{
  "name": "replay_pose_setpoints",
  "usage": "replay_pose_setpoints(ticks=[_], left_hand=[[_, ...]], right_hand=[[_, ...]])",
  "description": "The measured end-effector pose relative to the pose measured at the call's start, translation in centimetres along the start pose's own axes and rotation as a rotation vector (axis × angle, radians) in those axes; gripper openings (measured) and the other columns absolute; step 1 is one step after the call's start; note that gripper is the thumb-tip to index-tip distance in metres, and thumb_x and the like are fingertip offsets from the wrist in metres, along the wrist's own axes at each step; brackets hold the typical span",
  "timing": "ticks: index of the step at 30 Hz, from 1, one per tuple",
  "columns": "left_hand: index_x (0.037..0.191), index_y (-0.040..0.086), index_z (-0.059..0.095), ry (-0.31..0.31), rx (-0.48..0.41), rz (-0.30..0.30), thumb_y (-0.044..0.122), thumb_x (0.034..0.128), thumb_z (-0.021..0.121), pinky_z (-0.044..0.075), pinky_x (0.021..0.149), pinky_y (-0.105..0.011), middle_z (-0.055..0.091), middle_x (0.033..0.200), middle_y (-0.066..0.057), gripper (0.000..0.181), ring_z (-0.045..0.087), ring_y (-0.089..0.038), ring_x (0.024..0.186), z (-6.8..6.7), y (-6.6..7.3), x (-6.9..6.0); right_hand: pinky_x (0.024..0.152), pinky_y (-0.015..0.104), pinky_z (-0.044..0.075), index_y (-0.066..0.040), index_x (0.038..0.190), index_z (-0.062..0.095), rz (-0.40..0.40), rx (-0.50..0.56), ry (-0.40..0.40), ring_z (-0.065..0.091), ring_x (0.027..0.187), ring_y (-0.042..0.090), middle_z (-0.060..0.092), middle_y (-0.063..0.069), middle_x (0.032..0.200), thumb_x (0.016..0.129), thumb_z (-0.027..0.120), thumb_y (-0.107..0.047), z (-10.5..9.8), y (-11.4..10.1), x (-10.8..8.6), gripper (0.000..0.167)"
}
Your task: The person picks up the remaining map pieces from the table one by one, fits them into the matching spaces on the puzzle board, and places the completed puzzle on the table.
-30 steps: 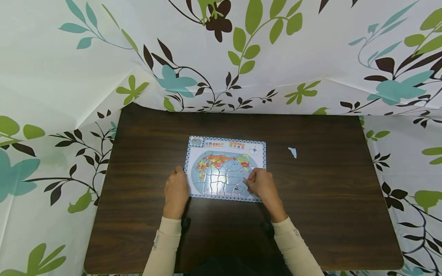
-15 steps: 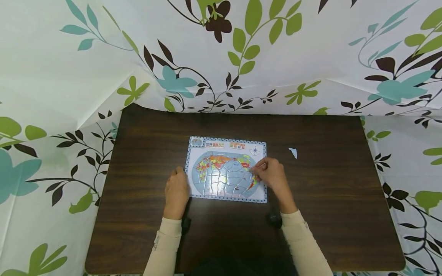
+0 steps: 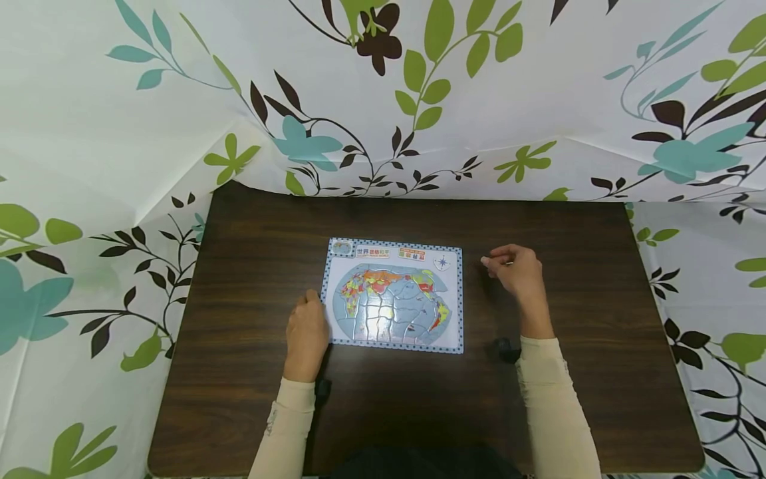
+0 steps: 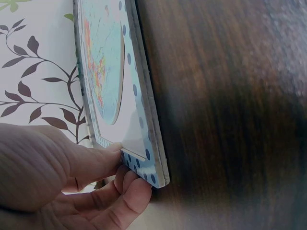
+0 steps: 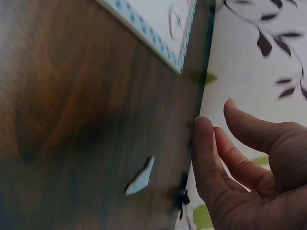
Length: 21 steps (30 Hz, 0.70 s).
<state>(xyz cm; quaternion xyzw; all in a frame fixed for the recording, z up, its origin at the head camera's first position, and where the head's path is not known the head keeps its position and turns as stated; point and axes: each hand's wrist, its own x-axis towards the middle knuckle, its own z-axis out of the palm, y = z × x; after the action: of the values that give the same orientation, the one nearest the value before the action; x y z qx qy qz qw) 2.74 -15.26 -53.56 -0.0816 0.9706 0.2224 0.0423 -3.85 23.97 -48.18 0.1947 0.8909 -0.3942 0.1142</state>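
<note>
A world-map jigsaw puzzle [image 3: 391,306] in a white board with a blue dotted border lies on the dark table. Its oval map has a white notch at the right edge. My left hand [image 3: 307,329] holds the board's left edge; in the left wrist view the thumb lies on the dotted border [image 4: 139,165], with fingers curled at the edge. My right hand [image 3: 519,274] hovers right of the board, thumb and fingertips apart and nothing between them. Below it lies a small pale-blue puzzle piece [image 5: 141,178], mostly hidden by the hand in the head view.
The wood-grain table [image 3: 239,266] reaches well beyond the board on both sides. Behind and around it hangs a white cloth [image 3: 479,153] with leaf and flower prints.
My right hand has left the map's right side and moved right, over the loose puzzle piece. The left hand stays on the board's edge.
</note>
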Motion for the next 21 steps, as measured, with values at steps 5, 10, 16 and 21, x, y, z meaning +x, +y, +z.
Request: replay_pose_setpoints(ticks=[5, 10, 16, 21], left_hand=[[0.105, -0.010, 0.056, -0.009, -0.002, -0.001, 0.002, 0.1072, 0.053, 0.059, 0.072, -0.065, 0.067, 0.101, -0.036, 0.013, 0.071, -0.055, 0.087, 0.0, 0.1, 0.0], [0.104, -0.009, 0.055, -0.012, 0.000, 0.002, 0.003, 0.1080, 0.053, 0.060, 0.071, -0.065, 0.067, 0.100, -0.035, 0.013, 0.071, -0.055, 0.087, 0.0, 0.0, -0.1], [0.105, -0.010, 0.057, -0.006, -0.003, 0.006, 0.003, 0.1077, 0.055, 0.060, 0.071, -0.064, 0.067, 0.099, -0.035, 0.014, 0.072, -0.054, 0.086, -0.1, 0.0, -0.2], [0.106, -0.011, 0.057, -0.022, -0.011, -0.010, 0.004, 0.1080, 0.054, 0.060, 0.072, -0.064, 0.067, 0.101, -0.035, 0.015, 0.072, -0.054, 0.089, -0.1, 0.0, -0.1]], right_hand=[[0.087, 0.040, 0.056, 0.000, 0.137, 0.067, 0.049, 0.002, 0.026, 0.076, 0.109, 0.038, 0.074, 0.024, 0.124, 0.106, 0.070, -0.032, -1.4, 1.3, 1.1, 0.045], [0.095, 0.051, 0.057, 0.001, 0.141, 0.064, 0.101, -0.045, 0.066, 0.069, 0.114, 0.040, 0.071, 0.026, 0.132, 0.106, 0.069, -0.030, -1.4, 2.7, 1.9, 0.046], [0.101, 0.058, 0.055, 0.004, 0.140, 0.063, 0.113, -0.086, 0.093, 0.066, 0.119, 0.045, 0.067, 0.029, 0.137, 0.105, 0.071, -0.023, -0.9, 4.1, 2.7, 0.045], [0.103, 0.060, 0.053, 0.007, 0.134, 0.065, 0.101, -0.120, 0.135, 0.065, 0.121, 0.049, 0.068, 0.031, 0.134, 0.101, 0.074, -0.017, -0.5, 4.5, 3.2, 0.042]])
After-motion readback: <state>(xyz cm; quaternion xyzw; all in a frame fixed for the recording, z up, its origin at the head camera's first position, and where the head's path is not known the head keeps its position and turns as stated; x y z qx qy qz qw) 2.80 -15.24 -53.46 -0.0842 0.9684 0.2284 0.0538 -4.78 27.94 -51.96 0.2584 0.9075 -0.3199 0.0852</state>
